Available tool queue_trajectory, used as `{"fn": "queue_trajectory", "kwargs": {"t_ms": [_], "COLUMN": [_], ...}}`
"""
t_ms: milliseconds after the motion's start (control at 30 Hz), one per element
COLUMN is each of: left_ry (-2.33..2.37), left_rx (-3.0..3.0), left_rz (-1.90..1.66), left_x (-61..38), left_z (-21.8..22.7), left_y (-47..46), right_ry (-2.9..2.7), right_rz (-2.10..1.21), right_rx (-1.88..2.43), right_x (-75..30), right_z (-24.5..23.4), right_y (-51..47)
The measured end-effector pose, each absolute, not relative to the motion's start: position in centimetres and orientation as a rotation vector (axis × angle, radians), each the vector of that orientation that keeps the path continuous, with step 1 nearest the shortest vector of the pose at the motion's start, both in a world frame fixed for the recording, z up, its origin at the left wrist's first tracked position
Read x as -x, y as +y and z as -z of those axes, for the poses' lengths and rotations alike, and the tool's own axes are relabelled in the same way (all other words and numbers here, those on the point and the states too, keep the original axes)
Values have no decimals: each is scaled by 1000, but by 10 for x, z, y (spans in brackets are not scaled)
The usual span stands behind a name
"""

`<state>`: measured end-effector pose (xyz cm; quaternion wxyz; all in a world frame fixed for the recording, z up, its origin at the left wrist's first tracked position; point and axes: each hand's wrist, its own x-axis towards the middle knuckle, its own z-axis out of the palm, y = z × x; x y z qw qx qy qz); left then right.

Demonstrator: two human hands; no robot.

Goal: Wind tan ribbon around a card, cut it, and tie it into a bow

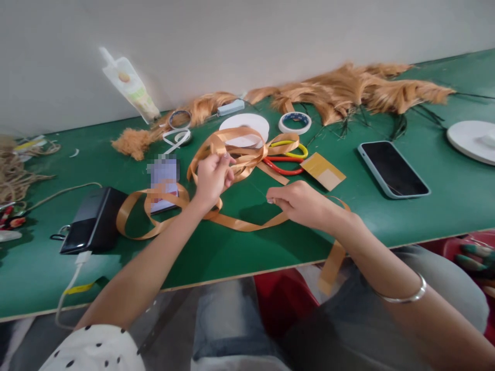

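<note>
My left hand (pixel 214 178) is closed around a bunch of looped orange satin ribbon (pixel 203 147). Its fingers are pinched together over the loops. To the right, my right hand (pixel 297 203) is also closed, thumb against fingers; what it pinches is too small to make out, though a faint thin line seems to run from it toward the left hand. A long tail of the ribbon curves over the table, passes behind the right hand and hangs over the front edge. Scissors with red and yellow handles (pixel 286 166) lie just beyond, partly under the ribbon.
On the green table (pixel 247 252) lie a white spool (pixel 253 122), a tape roll (pixel 294 123), a yellow card (pixel 323 171), a phone (pixel 394 170) and a black power bank (pixel 95 221) with a cable. Bundles of tan fibre (pixel 348 90) line the wall. A white disc (pixel 474 139) sits far right.
</note>
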<state>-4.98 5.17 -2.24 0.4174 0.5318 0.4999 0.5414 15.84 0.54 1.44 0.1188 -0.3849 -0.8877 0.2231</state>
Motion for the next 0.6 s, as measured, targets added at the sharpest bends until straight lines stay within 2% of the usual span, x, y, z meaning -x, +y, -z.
{"fn": "queue_trajectory", "kwargs": {"t_ms": [300,600], "left_ry": [1195,1200], "left_rx": [-1196,-1054], "left_rz": [-1398,-1436], "left_x": [47,43], "left_z": [20,14], "left_y": [50,49], "right_ry": [-2623,-2644], "right_rz": [-751,-760], "right_rx": [993,1040], "right_x": [-152,-150], "right_z": [-14,-15], "right_y": [1,0]}}
